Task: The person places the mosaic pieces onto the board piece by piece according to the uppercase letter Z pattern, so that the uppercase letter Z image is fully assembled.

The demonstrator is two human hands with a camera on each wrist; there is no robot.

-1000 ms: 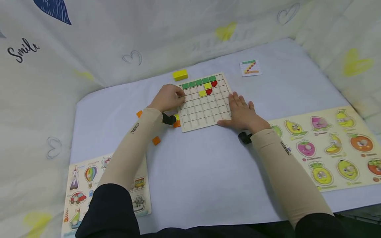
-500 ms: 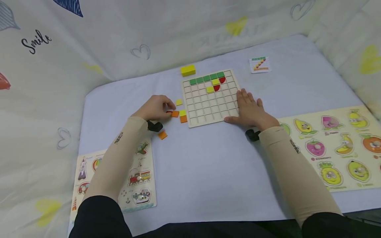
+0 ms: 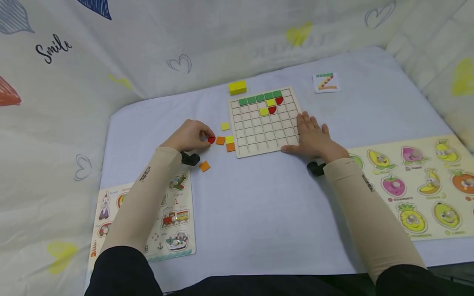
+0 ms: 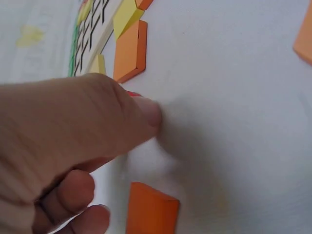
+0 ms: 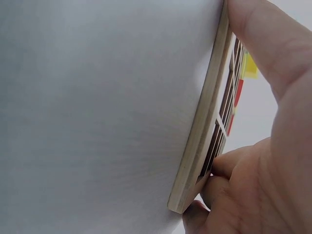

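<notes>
My left hand [image 3: 188,135] pinches a red rounded tile [image 3: 211,140] between thumb and fingers, low over the cloth. In the left wrist view the thumb hides most of that tile. An orange square tile [image 3: 220,140] lies just right of its fingertips. My right hand [image 3: 312,142] rests at the wooden grid board's [image 3: 259,135] near right corner, fingers straight along the right edge and thumb at the near edge. On the board are a row of green tiles [image 3: 260,98], two yellow tiles [image 3: 263,111] and two red rounded tiles [image 3: 272,110].
Loose yellow [image 3: 225,126] and orange tiles [image 3: 205,166] lie left of the board. Behind it is a yellow block [image 3: 237,87]. A pattern card [image 3: 326,83] lies at the back right. A vehicle puzzle [image 3: 177,224] and a fruit puzzle [image 3: 401,205] lie nearer the person.
My left hand has moved from the board's left edge down and left to the loose tiles, and now pinches a red tile. My right hand stays at the board's corner. The head view has shifted.
</notes>
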